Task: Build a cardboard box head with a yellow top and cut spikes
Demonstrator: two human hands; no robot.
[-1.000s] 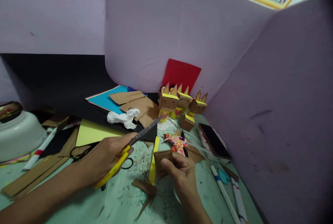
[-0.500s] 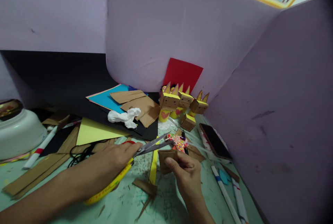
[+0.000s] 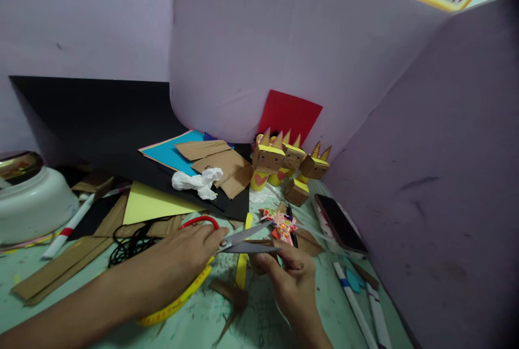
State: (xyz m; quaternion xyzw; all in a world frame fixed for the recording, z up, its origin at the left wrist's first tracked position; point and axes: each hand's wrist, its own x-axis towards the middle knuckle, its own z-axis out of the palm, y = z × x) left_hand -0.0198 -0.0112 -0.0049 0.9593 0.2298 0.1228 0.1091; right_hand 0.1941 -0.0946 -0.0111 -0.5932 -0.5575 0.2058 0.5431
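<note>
My left hand (image 3: 174,268) grips scissors (image 3: 243,242) with a red and yellow handle. The grey blades point right and stand slightly apart. My right hand (image 3: 292,284) pinches a small brown cardboard piece (image 3: 259,262), and the blades lie across its top edge. My fingers and the blades hide most of the piece. A yellow paper strip (image 3: 243,265) and brown cardboard scraps (image 3: 229,290) lie on the green table (image 3: 194,322) just below the blades.
Cardboard box figures with yellow horns (image 3: 279,157) stand at the back before a red sheet (image 3: 290,113). A phone (image 3: 338,222) and markers (image 3: 357,308) lie right. Left are a white bowl (image 3: 32,203), yellow paper (image 3: 150,203), black cord (image 3: 130,241), cardboard strips (image 3: 52,273). Purple card walls enclose the space.
My left hand lowered the scissors from pointing up and back to lying level. The blades opened and moved right onto the cardboard piece. My right hand shifted slightly right.
</note>
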